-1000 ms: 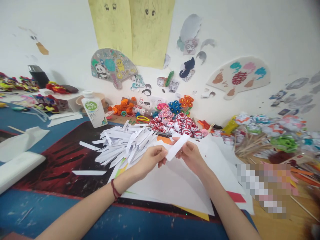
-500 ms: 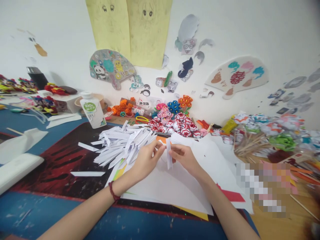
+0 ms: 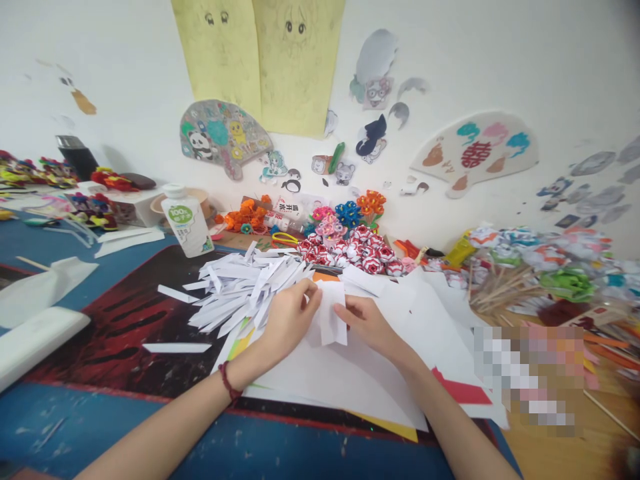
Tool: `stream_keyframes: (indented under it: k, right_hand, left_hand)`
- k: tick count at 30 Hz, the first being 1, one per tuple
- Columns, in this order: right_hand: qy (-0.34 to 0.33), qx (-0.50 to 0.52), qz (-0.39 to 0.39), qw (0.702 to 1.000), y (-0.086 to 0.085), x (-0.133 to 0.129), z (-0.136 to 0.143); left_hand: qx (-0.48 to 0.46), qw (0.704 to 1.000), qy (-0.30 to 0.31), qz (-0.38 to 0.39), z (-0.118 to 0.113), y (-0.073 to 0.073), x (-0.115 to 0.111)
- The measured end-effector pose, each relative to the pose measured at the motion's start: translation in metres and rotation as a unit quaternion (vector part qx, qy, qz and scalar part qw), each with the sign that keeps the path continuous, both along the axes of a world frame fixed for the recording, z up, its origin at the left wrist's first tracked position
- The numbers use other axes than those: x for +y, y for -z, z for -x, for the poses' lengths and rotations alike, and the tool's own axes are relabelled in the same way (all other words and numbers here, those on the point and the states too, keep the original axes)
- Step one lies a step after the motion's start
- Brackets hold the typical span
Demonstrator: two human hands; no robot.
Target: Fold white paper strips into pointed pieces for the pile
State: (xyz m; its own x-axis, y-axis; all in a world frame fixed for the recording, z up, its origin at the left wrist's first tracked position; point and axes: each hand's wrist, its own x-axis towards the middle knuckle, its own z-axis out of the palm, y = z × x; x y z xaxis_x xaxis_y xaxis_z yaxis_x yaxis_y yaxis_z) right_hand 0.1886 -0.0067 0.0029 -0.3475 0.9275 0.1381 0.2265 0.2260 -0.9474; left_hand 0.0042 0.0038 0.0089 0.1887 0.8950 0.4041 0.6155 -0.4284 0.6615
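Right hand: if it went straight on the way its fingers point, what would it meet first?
The right hand would first meet the folded white paper at its fingertips; past that, probably the left hand, though depth is unclear from this one view.

We see a craft work corner; home or studio, we cannot tell.
We go by the blue table (image 3: 200,447) with a heap of folded paper strips (image 3: 250,290), white sheets (image 3: 350,383), red-and-white craft flowers (image 3: 367,251) and thin wooden sticks (image 3: 505,292); on the white wall (image 3: 460,60) we note yellow drawings (image 3: 299,83), decorated fan shapes (image 3: 225,139) and small cartoon cutouts (image 3: 345,173).
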Motion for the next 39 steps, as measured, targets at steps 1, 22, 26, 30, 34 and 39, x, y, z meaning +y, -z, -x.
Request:
stream_keyframes:
  k: [1,22,26,30,34,39]
  right_hand:
    - [-0.002,-0.001,0.003,1.0,0.001,0.0,0.001]
    - [0.037,-0.063,-0.024,0.997,0.006,-0.002,0.006]
    - [0.035,-0.076,-0.046,0.995,0.002,-0.002,0.004]
    - [0.032,-0.092,-0.065,0.993,-0.001,-0.002,0.003]
    - [0.04,-0.111,-0.085,0.989,-0.002,-0.002,0.001]
    - [0.056,-0.129,-0.113,0.984,-0.003,-0.002,0.001]
  left_hand:
    - [0.005,1.0,-0.007,-0.013,0.0,0.0,-0.001]
    - [0.193,0.93,0.056,-0.308,0.008,-0.002,-0.003]
    - [0.033,0.984,0.066,-0.165,0.006,-0.006,-0.002]
    - [-0.139,0.987,0.083,0.016,0.005,-0.008,0.004]
    - [-0.252,0.946,0.137,0.151,0.004,-0.006,0.009]
    - [-0.289,0.925,0.148,0.198,0.002,-0.006,0.011]
